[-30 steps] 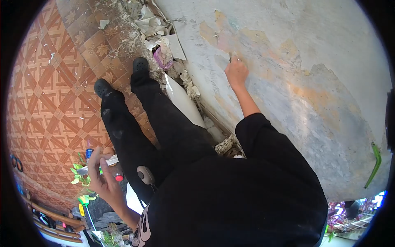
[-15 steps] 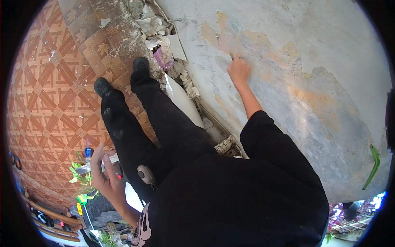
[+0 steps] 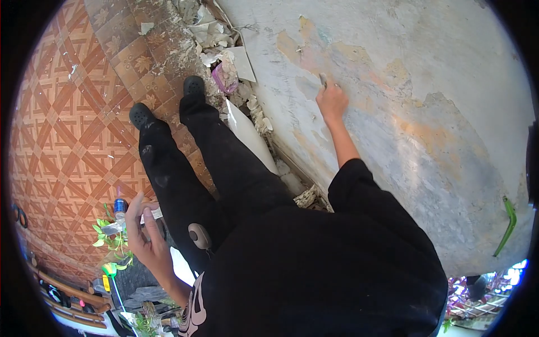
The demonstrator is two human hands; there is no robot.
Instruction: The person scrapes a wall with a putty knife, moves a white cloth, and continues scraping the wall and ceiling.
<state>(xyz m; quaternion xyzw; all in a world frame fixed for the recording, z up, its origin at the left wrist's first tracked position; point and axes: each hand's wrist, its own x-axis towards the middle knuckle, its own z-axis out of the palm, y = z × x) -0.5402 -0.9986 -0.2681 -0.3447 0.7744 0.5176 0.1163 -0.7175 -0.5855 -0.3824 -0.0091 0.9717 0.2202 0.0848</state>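
**Scraper Working at the Patchy Wall**

We are closing our right hand [image 3: 332, 102] tightly around a small grey metal scraper [image 3: 323, 80], its blade touching the patchy grey-and-orange plaster wall [image 3: 426, 67] just above our knuckles. Our left hand [image 3: 143, 233] is hanging by our hip, fingers loosely spread, gripping nothing. A heap of torn white scraps [image 3: 222, 42] is lying along the wall's foot, beside our black shoes [image 3: 193, 87]. We are judging that a steeply tilted blade could gouge the plaster, and that the scraps underfoot could cause a slip.
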